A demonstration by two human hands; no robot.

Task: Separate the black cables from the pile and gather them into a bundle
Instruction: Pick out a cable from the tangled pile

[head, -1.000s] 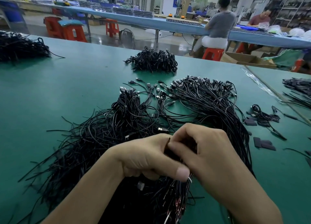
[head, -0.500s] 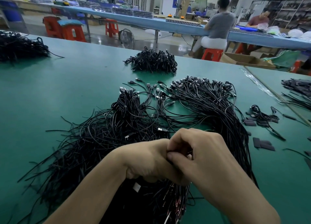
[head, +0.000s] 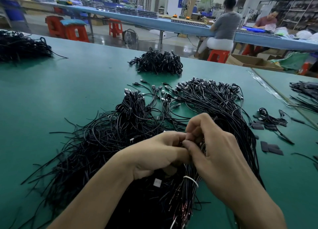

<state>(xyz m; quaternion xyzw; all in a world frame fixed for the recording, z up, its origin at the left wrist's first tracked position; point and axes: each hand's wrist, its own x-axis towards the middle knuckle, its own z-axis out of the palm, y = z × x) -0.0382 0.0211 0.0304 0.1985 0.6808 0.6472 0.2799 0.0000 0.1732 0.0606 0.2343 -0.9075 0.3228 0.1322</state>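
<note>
Right under your wrists, closest to you, the bundle of black cables (head: 186, 191) fans out toward your body. A white band (head: 191, 179) cinches it just below your right palm, and bare reddish wire ends show at its near tip. Your left hand (head: 154, 153) is curled round the upper part of that bundle, fingers folded in, with a small white tag (head: 157, 182) peeking out right beneath it. Your right hand (head: 216, 156) meets it knuckle to knuckle, thumb pressed against the left fingers and fingertips pinching a few thin strands of the same bundle; how many strands, I cannot tell. Out to the left of your left hand sprawls the loose pile (head: 96, 142), its cut ends splayed across the green table (head: 51, 94). Just beyond your hands, a sweep of cables with plugs (head: 211, 97) arcs away and curves down along the outside of your right hand. To the right of that hand, flat black pads (head: 271, 148) lie apart on the table, with a small coil (head: 270, 118) a little farther out. Well beyond the hands sits a compact heap (head: 158, 61), and far off to the left there's another dark heap (head: 20, 46). Past the table edge are orange stools (head: 75, 33) and a seated person (head: 223, 27) at a long blue bench (head: 154, 22).
</note>
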